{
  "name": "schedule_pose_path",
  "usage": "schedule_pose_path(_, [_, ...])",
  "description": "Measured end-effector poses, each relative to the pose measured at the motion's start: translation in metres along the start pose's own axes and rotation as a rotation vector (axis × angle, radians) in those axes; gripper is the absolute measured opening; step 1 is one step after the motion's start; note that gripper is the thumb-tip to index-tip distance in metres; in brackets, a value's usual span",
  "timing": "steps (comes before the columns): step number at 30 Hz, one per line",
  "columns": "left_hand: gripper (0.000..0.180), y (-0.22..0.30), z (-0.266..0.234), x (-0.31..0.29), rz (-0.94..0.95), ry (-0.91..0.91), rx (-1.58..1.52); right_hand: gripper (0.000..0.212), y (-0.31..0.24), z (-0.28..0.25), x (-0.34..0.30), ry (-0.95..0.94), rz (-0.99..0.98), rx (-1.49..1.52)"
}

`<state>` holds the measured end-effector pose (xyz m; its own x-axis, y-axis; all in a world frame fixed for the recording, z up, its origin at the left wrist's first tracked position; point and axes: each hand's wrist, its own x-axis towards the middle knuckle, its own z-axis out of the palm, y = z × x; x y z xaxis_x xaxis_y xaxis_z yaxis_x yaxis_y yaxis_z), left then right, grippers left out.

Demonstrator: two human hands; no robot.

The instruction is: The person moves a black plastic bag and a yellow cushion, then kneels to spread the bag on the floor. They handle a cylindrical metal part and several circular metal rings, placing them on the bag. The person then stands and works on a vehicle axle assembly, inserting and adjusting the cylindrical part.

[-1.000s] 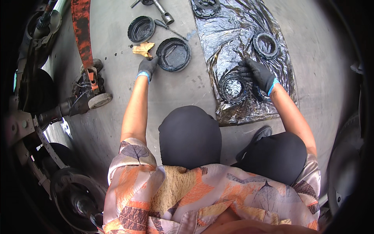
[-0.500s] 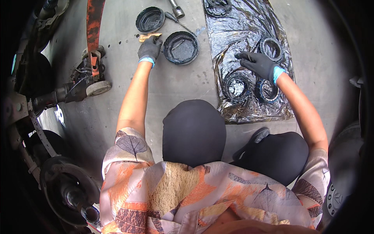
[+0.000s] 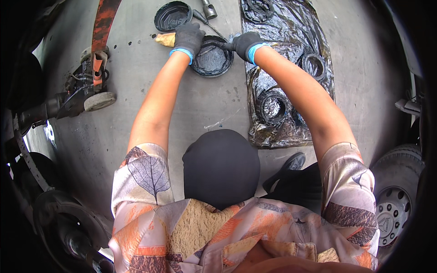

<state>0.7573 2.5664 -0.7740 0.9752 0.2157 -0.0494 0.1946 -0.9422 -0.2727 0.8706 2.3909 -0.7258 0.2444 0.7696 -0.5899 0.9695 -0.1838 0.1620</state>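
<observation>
Both my hands wear black gloves with blue cuffs. My left hand (image 3: 189,38) is closed around a yellow rag (image 3: 165,40), which sticks out on its left side. It is over the upper left rim of a round black cap (image 3: 213,63), a shallow dish shape with a wet, greasy-looking inside. At the cap's right rim, my right hand (image 3: 247,47) has its fingers curled, with one digit reaching over the edge; part of its grip is hidden. A second black cap (image 3: 172,17) lies just beyond. Beside it rest a screwdriver (image 3: 200,16) and a metal socket tool (image 3: 209,10).
On the right, a shiny dark plastic sheet (image 3: 291,36) carries several greasy rings, among them a bearing ring (image 3: 271,107). An orange-red bar with a wheeled jack (image 3: 99,101) stands left. A truck wheel (image 3: 393,204) is at the lower right.
My right hand has moved left from above the bearing rings to the nearer cap's rim. My left hand has shifted right, over that cap, and more of the yellow rag shows.
</observation>
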Motion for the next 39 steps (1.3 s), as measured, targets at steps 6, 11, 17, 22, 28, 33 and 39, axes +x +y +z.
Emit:
schedule_pose_path(6, [0.028,0.016,-0.001,0.025,0.078,-0.237,-0.02,0.046,0.001,0.018,0.014,-0.064,0.009,-0.021])
schedule_pose_path(11, [0.022,0.013,0.0,0.019,0.062,-0.18,-0.18,0.06,-0.008,0.026,0.002,-0.067,0.047,0.06])
schedule_pose_path(17, [0.024,0.016,-0.008,0.01,-0.022,-0.211,-0.249,0.053,-0.027,0.047,-0.006,-0.079,0.046,0.262])
schedule_pose_path(22, [0.028,0.015,-0.002,0.006,-0.153,-0.291,-0.325,0.055,-0.05,0.077,-0.02,-0.045,0.066,0.53])
schedule_pose_path(28, [0.033,0.008,0.024,-0.006,-0.33,-0.325,-0.4,0.058,-0.083,0.074,-0.034,-0.001,0.074,0.771])
schedule_pose_path(33, [0.036,0.01,0.025,-0.02,-0.455,-0.36,-0.466,0.061,-0.1,0.083,-0.03,-0.039,0.083,1.109])
schedule_pose_path(39, [0.038,0.011,0.039,-0.047,-0.652,-0.359,-0.579,0.057,-0.125,0.079,-0.036,-0.093,0.032,1.608])
